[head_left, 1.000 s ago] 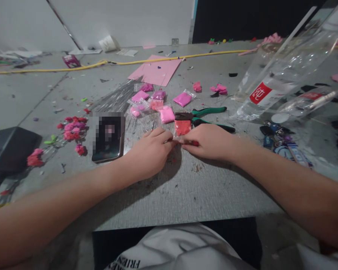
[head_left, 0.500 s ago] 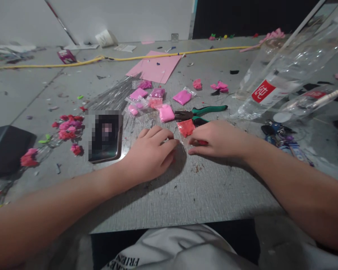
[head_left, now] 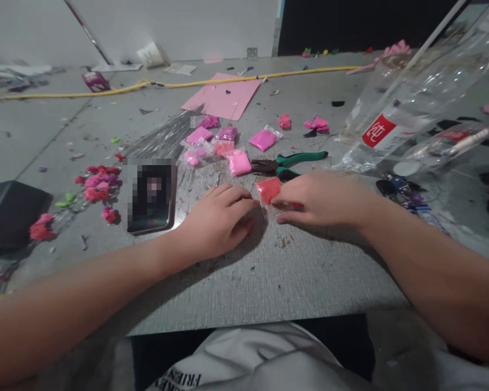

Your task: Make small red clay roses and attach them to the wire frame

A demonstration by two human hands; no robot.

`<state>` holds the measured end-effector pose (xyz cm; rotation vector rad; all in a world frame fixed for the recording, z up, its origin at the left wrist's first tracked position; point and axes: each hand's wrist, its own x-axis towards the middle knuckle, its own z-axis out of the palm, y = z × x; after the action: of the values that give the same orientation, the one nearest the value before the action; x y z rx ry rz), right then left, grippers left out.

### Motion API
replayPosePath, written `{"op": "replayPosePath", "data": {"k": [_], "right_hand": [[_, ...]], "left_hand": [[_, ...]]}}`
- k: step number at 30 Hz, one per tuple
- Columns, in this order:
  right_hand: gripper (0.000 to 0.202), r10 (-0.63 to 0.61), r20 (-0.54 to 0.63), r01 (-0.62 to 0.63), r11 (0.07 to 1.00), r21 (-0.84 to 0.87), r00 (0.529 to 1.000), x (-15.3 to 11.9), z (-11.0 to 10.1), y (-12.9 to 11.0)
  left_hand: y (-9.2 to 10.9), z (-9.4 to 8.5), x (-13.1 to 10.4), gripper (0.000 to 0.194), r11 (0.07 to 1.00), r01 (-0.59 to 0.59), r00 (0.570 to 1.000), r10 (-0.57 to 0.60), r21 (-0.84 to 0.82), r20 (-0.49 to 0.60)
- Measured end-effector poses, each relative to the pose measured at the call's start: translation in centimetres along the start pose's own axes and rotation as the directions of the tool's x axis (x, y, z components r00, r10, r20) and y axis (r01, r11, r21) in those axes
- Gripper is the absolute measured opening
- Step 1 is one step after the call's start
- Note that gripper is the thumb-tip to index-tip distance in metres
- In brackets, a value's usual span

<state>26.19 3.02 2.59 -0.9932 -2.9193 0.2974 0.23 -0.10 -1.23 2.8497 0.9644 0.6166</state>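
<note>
My right hand (head_left: 321, 198) is closed, fingertips and thumb pinching the near right edge of a small clear packet of red clay (head_left: 268, 189). Some red also shows between its thumb and fingers; I cannot tell whether it belongs to the packet. To the left, my left hand (head_left: 220, 220) rests on the grey table (head_left: 269, 288), fingers loosely curved and thumb apart from the index finger. A speck of red shows at its thumb tip. Green-handled pliers (head_left: 295, 158) lie just beyond the right hand, beside a pink clay packet (head_left: 239, 163).
A phone (head_left: 152, 198) lies left of my left hand, near red and pink clay flowers (head_left: 101, 183). Thin wires (head_left: 163, 133) and more clay packets (head_left: 263, 139) lie farther back. A large clear bottle (head_left: 395, 127) stands at right. A yellow cable (head_left: 212, 83) crosses the back.
My right hand has shifted slightly, its fingers now overlapping the red clay packet, which has come a little toward me. The left hand stays nearly in place.
</note>
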Motion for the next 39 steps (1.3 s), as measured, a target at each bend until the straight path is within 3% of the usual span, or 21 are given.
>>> {"op": "replayPosePath", "data": {"k": [2,4,7,10,13,16,21,25,26,29,31,35,39], "right_hand": [[0.025,-0.018,0.07,0.023,0.997,-0.071,0.997,0.2,0.2,-0.1],[0.031,-0.045,0.05,0.052,0.989,-0.14,0.998,0.3,0.4,-0.3],[0.032,-0.119,-0.113,0.104,0.986,-0.131,0.987,0.1,0.4,-0.8],[0.027,-0.16,-0.278,0.161,0.987,-0.019,0.947,-0.3,0.1,-1.6],[0.023,-0.136,-0.365,0.183,0.978,0.098,0.921,-0.5,-0.2,-2.6],[0.02,-0.054,-0.46,0.17,0.962,0.215,0.886,-0.4,-0.2,-3.2],[0.019,0.084,-0.605,0.204,0.897,0.392,0.792,-0.3,0.4,-3.9],[0.012,0.182,-0.625,0.239,0.815,0.528,0.759,-0.6,0.4,-4.9],[0.018,0.21,-0.674,0.299,0.775,0.556,0.709,-0.8,0.4,-5.1],[0.02,0.365,-0.681,0.351,0.65,0.674,0.635,-1.0,0.5,-5.4],[0.02,0.42,-0.655,0.299,0.647,0.701,0.628,-1.0,0.9,-5.5],[0.016,0.409,-0.604,0.323,0.572,0.754,0.684,-0.8,1.8,-5.7],[0.017,0.301,-0.594,0.296,0.649,0.701,0.746,-1.2,1.5,-6.0]], "left_hand": [[-0.1,0.0,0.0,0.027,1.0,0.004,1.0,-0.004,-0.011,0.001],[-0.1,0.0,0.1,0.026,1.0,0.003,1.0,-0.004,-0.023,-0.017],[0.0,-0.1,0.2,0.028,0.998,-0.014,0.991,0.007,-0.055,-0.132],[0.4,-0.4,0.3,0.026,0.994,-0.057,0.966,0.031,-0.093,-0.258],[1.1,-1.1,0.3,0.012,0.978,-0.094,0.956,0.036,-0.188,-0.29],[1.6,-1.8,0.3,0.007,0.94,-0.046,0.958,-0.055,-0.339,-0.283],[1.9,-2.3,0.1,0.012,0.856,-0.002,0.915,-0.206,-0.517,-0.346],[2.0,-2.4,-0.1,0.02,0.871,-0.076,0.887,-0.164,-0.486,-0.432],[2.0,-2.4,-0.1,0.021,0.881,-0.092,0.879,-0.147,-0.463,-0.454],[2.1,-2.7,-0.3,0.019,0.909,-0.109,0.842,-0.131,-0.402,-0.523],[2.2,-3.1,-0.4,0.018,0.918,-0.102,0.822,-0.139,-0.383,-0.552],[2.5,-3.6,-0.5,0.015,0.919,-0.083,0.83,-0.15,-0.384,-0.537],[3.1,-3.0,-0.5,0.009,0.825,-0.057,0.82,-0.283,-0.563,-0.497]]}}
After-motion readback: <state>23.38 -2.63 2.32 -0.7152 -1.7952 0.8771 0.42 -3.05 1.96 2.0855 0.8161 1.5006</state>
